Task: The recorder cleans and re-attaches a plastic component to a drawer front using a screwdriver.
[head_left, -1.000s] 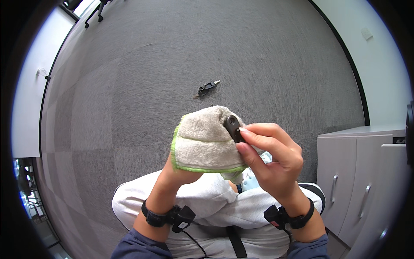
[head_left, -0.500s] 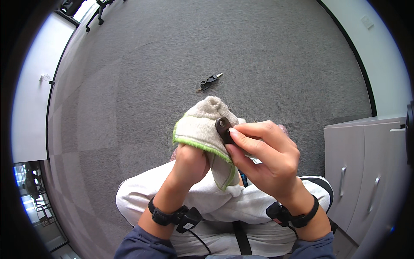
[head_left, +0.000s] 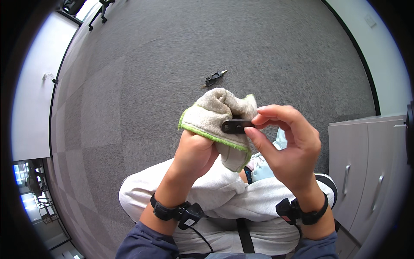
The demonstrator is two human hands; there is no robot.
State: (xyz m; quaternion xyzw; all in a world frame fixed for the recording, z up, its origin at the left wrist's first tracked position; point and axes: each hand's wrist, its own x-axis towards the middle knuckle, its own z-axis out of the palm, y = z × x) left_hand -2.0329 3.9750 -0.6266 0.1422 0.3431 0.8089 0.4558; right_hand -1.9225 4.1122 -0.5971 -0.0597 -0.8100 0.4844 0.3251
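Observation:
A beige cloth with a bright green edge (head_left: 205, 116) is draped over the fingers of my left hand (head_left: 195, 152), which is closed around it from beneath; the fingertips are hidden. Against the cloth's right part lies a small flat black piece with a rounded end and a round fitting (head_left: 235, 126). My right hand (head_left: 295, 144) pinches its right end between thumb and fingers. What the exact kind of this piece is, I cannot tell. Beyond the cloth, on the carpet, rests a slim black object with a ring and a pale tip (head_left: 214, 78).
Grey carpet (head_left: 142, 86) spreads ahead. On the right stands a pale cabinet with metal handles (head_left: 349, 172). My crossed legs in light trousers (head_left: 151, 181) and a pale blue shoe (head_left: 262, 168) lie below the hands. A chair's wheeled base (head_left: 102, 11) is at the far left.
The black piece has turned from slanting to nearly level. My right hand has moved right and its fingers have spread a little. The cloth has risen slightly and shows another fold.

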